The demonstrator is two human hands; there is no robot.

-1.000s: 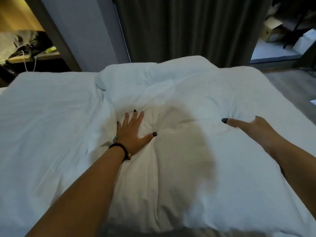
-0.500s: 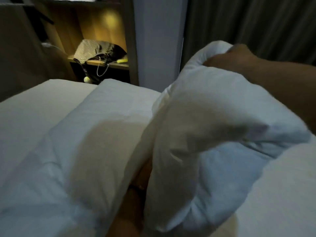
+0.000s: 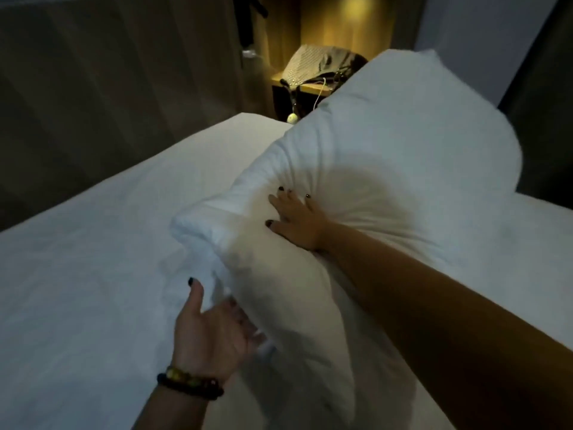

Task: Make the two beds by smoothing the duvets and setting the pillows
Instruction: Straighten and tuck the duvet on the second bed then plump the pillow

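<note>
It was a dim bedroom, hotel-like: a white-sheeted bed (image 3: 93,274), a padded headboard wall (image 3: 108,88), a lit wooden bedside shelf (image 3: 313,86).

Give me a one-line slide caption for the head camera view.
Right hand presses a white pillow while the left hand cups its lower edge above the bed.

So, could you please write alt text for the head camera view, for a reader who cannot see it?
A person's right hand presses flat into a large white pillow tilted up on a white bed, while the left hand, with a beaded bracelet, reaches open toward its lower edge. Behind, a bag lies on a warmly lit wooden shelf.
</note>
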